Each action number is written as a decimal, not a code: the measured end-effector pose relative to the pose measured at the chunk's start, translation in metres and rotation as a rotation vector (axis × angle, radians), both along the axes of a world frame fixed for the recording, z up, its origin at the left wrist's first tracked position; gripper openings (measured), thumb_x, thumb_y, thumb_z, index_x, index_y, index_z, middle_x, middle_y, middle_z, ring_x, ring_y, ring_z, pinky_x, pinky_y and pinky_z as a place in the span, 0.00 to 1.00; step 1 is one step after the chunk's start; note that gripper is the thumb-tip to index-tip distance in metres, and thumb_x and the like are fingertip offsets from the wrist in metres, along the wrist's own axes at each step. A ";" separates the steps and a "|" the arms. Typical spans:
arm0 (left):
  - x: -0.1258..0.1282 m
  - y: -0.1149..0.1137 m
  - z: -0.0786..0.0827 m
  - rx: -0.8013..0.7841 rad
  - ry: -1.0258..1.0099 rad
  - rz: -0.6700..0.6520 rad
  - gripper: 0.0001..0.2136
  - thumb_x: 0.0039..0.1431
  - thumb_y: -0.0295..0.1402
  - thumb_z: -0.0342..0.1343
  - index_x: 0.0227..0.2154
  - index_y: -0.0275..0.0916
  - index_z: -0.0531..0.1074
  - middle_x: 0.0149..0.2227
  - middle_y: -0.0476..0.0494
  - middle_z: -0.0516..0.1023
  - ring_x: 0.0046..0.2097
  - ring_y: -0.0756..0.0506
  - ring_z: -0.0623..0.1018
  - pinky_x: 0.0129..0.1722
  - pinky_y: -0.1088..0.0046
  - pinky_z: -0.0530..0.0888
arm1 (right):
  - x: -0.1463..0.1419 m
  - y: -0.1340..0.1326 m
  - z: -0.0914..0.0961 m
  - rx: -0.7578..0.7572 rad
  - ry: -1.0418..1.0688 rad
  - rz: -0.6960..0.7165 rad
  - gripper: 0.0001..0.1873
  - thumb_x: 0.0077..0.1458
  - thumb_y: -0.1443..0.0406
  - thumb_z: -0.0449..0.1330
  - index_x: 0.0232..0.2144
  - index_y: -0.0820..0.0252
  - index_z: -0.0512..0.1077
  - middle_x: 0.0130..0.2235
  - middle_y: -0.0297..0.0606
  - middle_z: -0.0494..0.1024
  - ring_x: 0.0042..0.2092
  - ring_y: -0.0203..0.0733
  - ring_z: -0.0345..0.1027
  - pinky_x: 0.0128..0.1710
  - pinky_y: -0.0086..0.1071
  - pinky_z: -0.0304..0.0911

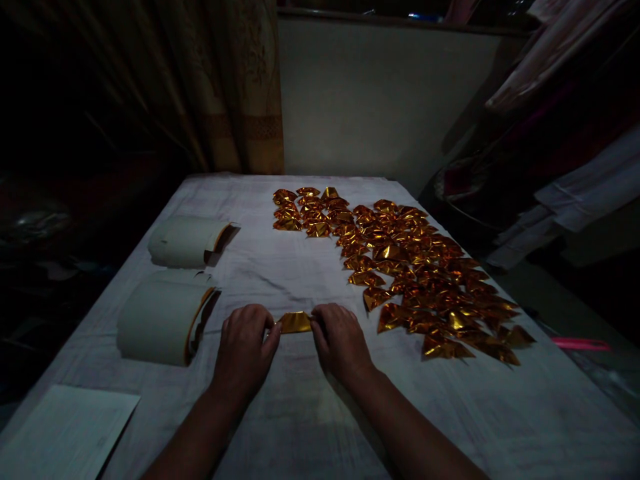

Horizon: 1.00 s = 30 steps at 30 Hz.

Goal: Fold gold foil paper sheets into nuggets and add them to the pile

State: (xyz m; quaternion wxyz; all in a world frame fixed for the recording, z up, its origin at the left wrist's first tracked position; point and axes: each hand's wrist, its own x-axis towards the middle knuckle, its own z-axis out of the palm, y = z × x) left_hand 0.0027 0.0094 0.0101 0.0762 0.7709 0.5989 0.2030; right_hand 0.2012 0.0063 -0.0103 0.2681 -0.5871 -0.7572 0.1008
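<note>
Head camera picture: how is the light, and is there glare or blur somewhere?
Head view: dim overall, the left side nearly black; the table is best lit; the gold foil pieces glint; the left hand and right hand on one foil piece look sharp.

Both hands, left hand [246, 347] and right hand [339, 341], pinch a gold foil piece [295, 322].
</note>
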 end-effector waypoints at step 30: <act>-0.005 -0.010 -0.005 0.201 0.285 -0.200 0.18 0.66 0.31 0.48 0.56 0.41 0.71 0.58 0.38 0.75 0.58 0.36 0.72 0.55 0.52 0.66 | 0.002 -0.019 0.009 -0.176 -0.262 0.141 0.28 0.68 0.55 0.52 0.66 0.56 0.60 0.69 0.41 0.58 0.70 0.56 0.46 0.68 0.60 0.41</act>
